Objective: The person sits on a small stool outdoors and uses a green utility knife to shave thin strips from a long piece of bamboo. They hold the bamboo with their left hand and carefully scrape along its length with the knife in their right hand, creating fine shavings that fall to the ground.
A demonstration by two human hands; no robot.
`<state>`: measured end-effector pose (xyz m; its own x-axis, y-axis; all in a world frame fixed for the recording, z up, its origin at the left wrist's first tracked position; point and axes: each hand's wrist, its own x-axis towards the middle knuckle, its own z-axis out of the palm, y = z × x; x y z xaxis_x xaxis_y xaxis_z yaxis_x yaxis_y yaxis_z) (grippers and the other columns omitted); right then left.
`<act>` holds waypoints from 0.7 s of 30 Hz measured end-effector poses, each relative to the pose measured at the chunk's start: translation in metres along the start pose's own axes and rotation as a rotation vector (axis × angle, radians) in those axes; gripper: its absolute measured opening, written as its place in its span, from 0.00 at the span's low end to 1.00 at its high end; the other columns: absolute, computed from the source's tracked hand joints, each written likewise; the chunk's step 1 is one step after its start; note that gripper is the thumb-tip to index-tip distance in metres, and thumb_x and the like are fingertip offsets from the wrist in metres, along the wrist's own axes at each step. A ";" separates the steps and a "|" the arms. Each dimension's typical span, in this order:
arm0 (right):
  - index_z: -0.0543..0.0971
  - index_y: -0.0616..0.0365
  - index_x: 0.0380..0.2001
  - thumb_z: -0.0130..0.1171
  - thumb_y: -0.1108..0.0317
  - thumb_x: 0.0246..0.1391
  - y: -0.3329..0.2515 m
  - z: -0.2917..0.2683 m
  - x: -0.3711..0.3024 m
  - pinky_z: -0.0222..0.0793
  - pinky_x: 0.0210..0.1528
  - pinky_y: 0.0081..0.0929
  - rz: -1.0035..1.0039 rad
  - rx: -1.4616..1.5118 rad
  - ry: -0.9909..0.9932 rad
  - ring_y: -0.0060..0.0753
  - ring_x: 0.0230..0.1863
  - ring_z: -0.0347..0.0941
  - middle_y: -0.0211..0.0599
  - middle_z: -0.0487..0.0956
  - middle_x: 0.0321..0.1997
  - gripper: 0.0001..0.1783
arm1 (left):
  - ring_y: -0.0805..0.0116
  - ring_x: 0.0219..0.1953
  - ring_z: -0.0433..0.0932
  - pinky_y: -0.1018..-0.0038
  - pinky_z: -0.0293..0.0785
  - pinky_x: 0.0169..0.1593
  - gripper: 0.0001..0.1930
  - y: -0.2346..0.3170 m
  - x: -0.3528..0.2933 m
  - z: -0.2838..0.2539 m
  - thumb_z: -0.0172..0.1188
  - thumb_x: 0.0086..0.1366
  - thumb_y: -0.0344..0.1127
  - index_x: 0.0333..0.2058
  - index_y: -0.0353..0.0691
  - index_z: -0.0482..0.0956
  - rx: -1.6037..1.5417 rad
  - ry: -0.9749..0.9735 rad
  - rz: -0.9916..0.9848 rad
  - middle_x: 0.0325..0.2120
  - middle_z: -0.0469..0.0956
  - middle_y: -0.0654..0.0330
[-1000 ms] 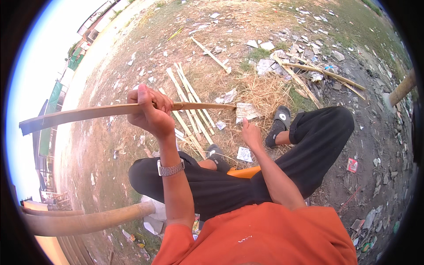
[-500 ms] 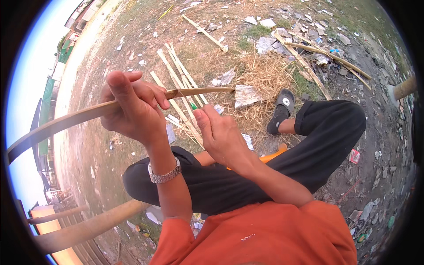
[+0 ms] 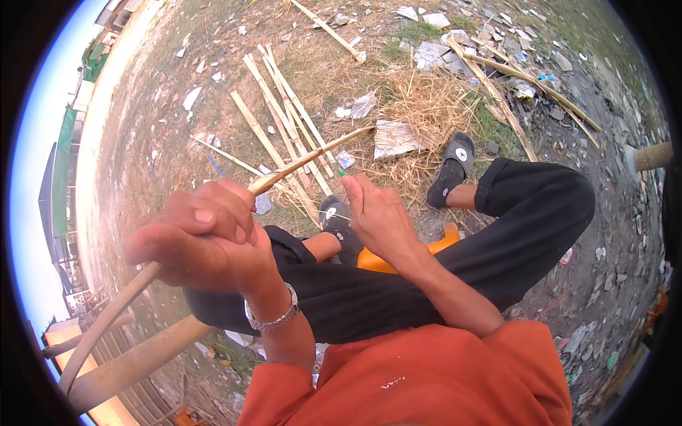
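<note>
A long, thin bamboo strip [image 3: 312, 157] slants across in front of me, its far tip over the straw and its other end bending down past the lower left. My left hand [image 3: 202, 238] is wrapped round the strip near its middle, fingers curled and the wrist bearing a metal watch. To the right of the strip, my right hand [image 3: 383, 221] is closed, thumb pressed on the fingers. A small green tip [image 3: 342, 172] sticks out past its thumb; the rest of that thing is hidden in the hand.
Several split bamboo strips [image 3: 273, 117] lie on the ground ahead, beside loose straw [image 3: 433, 99]. More bamboo poles [image 3: 533, 82] rest among broken rubble at the far right. An orange plastic piece [image 3: 376, 261] shows between my legs. A thick pole [image 3: 142, 362] stands at lower left.
My left hand has come nearer and lower, and its fingers have closed round the strip. The strip's left end has swung down. My right hand has shifted slightly right.
</note>
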<state>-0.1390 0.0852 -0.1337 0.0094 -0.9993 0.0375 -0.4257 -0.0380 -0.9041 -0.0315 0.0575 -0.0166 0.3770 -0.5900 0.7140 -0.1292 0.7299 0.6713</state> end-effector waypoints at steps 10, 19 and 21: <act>0.69 0.63 0.29 0.42 0.58 0.64 -0.022 -0.007 -0.010 0.63 0.20 0.50 -0.044 0.096 -0.036 0.62 0.19 0.70 0.56 0.70 0.13 0.18 | 0.82 0.05 0.46 0.81 0.42 0.10 0.25 -0.001 -0.006 0.001 0.40 0.68 0.57 0.21 0.43 0.67 -0.026 -0.070 0.047 0.05 0.53 0.70; 0.70 0.63 0.29 0.44 0.59 0.63 -0.018 -0.001 -0.024 0.64 0.18 0.48 -0.072 0.082 0.016 0.59 0.15 0.69 0.54 0.69 0.10 0.17 | 0.82 0.05 0.47 0.82 0.42 0.10 0.25 0.001 -0.015 0.001 0.41 0.68 0.56 0.20 0.43 0.66 -0.115 -0.069 0.011 0.05 0.53 0.70; 0.70 0.63 0.28 0.44 0.59 0.63 -0.016 0.001 -0.015 0.64 0.17 0.48 -0.119 0.056 0.041 0.59 0.15 0.69 0.54 0.68 0.10 0.17 | 0.82 0.05 0.47 0.82 0.42 0.11 0.25 0.000 -0.010 0.002 0.41 0.68 0.56 0.19 0.43 0.66 -0.109 -0.035 0.010 0.05 0.53 0.70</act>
<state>-0.1312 0.1012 -0.1206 0.0196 -0.9867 0.1616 -0.3723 -0.1573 -0.9147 -0.0372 0.0631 -0.0235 0.3437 -0.5928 0.7283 -0.0313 0.7679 0.6398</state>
